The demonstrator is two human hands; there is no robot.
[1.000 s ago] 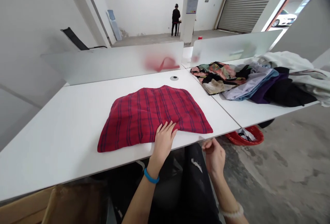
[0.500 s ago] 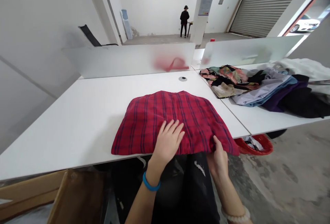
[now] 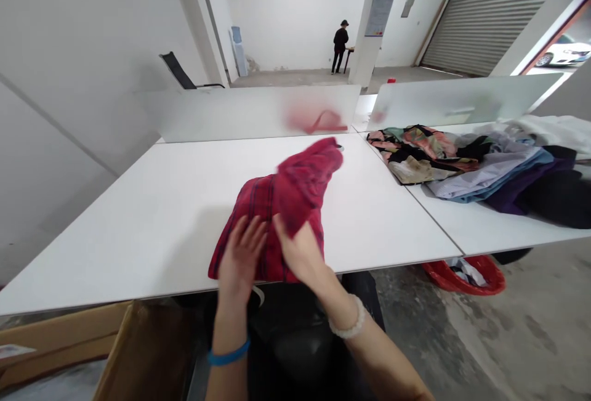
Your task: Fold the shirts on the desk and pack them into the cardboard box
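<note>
A red garment with dark blue plaid lines (image 3: 258,199) lies on the white table (image 3: 184,198) in front of me, along its near edge. Its right part is lifted and folded over toward the left, blurred by motion. My right hand (image 3: 302,254), with a pale beaded bracelet at the wrist, grips the turned-over part; its fingertips are partly covered by cloth. On the left half of the garment rests my left hand (image 3: 240,253), fingers stretched out and slightly blurred, a blue band around that wrist.
Several crumpled clothes (image 3: 429,154) are heaped at the right. A frosted divider (image 3: 221,114) runs along the table's back. Below stand a cardboard box (image 3: 111,345) at left and a red basket (image 3: 492,278) at right. A person (image 3: 340,44) stands far off.
The garment's right side has been lifted and folded to the left by my right hand, which moved left with it. My left hand has shifted left. The view has tilted slightly.
</note>
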